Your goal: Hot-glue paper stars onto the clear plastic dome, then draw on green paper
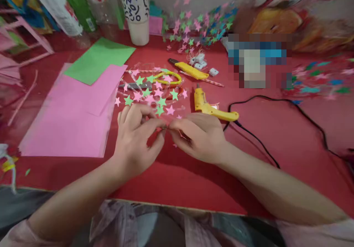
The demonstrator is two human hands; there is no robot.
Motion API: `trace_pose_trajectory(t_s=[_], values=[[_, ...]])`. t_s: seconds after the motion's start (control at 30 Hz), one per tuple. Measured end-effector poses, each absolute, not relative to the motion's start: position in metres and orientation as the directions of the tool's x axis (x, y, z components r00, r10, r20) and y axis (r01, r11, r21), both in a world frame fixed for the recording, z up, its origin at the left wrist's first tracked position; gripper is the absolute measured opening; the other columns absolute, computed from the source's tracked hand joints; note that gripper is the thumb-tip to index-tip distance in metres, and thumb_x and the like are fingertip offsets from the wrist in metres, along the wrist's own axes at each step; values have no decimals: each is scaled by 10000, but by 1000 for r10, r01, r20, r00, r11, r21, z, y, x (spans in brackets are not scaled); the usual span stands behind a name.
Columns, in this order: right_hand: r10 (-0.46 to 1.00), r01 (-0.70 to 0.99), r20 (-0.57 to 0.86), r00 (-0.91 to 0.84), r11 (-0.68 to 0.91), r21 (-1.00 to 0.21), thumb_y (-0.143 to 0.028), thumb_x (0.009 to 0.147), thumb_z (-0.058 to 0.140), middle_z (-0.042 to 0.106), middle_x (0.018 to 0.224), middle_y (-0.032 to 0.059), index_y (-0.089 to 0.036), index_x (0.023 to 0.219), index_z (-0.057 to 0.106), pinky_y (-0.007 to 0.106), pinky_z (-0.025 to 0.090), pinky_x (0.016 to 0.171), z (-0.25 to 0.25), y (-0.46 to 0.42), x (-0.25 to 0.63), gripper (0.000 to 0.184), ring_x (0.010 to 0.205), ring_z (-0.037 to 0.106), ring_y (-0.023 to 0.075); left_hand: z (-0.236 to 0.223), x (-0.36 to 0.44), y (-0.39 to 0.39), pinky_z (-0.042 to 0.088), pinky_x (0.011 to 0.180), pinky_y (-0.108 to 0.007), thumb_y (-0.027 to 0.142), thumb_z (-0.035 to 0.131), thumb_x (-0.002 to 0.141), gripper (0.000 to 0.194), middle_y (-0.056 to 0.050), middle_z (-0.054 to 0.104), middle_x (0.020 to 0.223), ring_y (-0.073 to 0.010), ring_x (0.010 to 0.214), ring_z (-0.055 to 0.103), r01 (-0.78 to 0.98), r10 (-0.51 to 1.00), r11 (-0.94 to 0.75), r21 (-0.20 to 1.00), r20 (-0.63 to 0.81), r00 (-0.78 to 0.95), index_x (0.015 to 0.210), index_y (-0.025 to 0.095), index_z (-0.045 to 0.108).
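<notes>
My left hand (pixel 137 134) and my right hand (pixel 203 136) meet over the middle of the red table, fingertips almost touching. Both thumbs and forefingers are pinched together on something thin and small, too little of which shows to name. Just beyond my fingers lies a spread of pink and green paper stars (pixel 149 98), some on clear plastic. Beyond my right hand rests a yellow glue gun (pixel 203 105), its nozzle pointing away. Scissors with yellow handles (pixel 174 78) lie partly under the stars.
Pink sheets (pixel 69 119) and a green sheet (pixel 99 60) lie at left. A yellow cutter (pixel 192 70) and a striped straw (pixel 215 82) lie behind the stars. A white cup (pixel 139 33) and bottles (pixel 80 10) stand at the back. The black cord (pixel 309 119) crosses the right side.
</notes>
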State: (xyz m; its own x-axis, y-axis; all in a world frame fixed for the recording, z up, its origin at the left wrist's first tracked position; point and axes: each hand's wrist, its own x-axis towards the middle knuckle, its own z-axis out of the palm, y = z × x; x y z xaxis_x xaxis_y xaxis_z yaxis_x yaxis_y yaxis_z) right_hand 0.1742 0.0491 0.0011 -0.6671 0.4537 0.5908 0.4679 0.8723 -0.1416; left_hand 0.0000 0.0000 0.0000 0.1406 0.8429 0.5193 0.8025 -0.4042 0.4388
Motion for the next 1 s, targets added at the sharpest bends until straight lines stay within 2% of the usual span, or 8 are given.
trace_pose_trajectory(t_s=[0.17,0.77,1.0], values=[[467,482,595,-654,864,-147,-168,903,481,523,550,-44,-181,785,577,230,317,516,-1,48,174,153,505,416,90,0,1,0,430,743,-394,118,598,759,94,-43,534,901,-203,836,517,798,843,-398,452,523,124,778,197,647],[510,492,610,-606,843,-216,-165,881,528,528,550,-58,-167,859,597,200,366,522,-4,47,174,73,505,460,80,-2,-1,0,450,776,-414,129,585,806,88,-52,547,938,-203,868,516,778,844,-412,475,519,131,842,192,634],[531,507,588,-610,832,-225,-184,895,515,521,537,-56,-175,840,599,206,353,528,-3,47,174,101,510,458,85,-2,1,0,435,770,-421,174,590,852,57,-63,557,995,-214,890,510,826,826,-397,399,548,132,829,215,623]])
